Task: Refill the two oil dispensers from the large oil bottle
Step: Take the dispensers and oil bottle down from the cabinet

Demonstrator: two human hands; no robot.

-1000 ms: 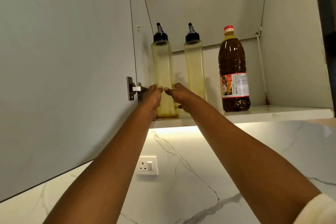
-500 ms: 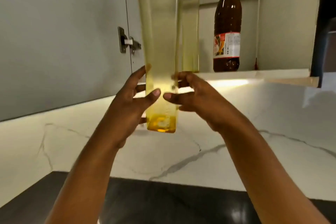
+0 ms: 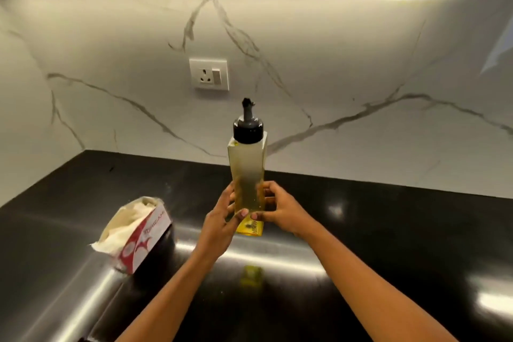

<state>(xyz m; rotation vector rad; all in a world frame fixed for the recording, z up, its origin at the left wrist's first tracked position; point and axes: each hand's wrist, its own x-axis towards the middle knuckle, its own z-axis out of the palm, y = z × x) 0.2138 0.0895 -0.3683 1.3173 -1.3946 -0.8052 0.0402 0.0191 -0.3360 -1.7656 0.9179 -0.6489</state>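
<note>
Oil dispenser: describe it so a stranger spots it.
Over the black counter below the marble wall, the left hand and right hand hold the oil dispenser upright. Tall, clear, black spout on top, unlike the squat red-and-white tissue box beside it.

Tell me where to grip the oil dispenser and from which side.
Grip the oil dispenser low on its body, from the two opposite sides, as the left hand and right hand do: it is tall, narrow and upright, with flat walls.
</note>
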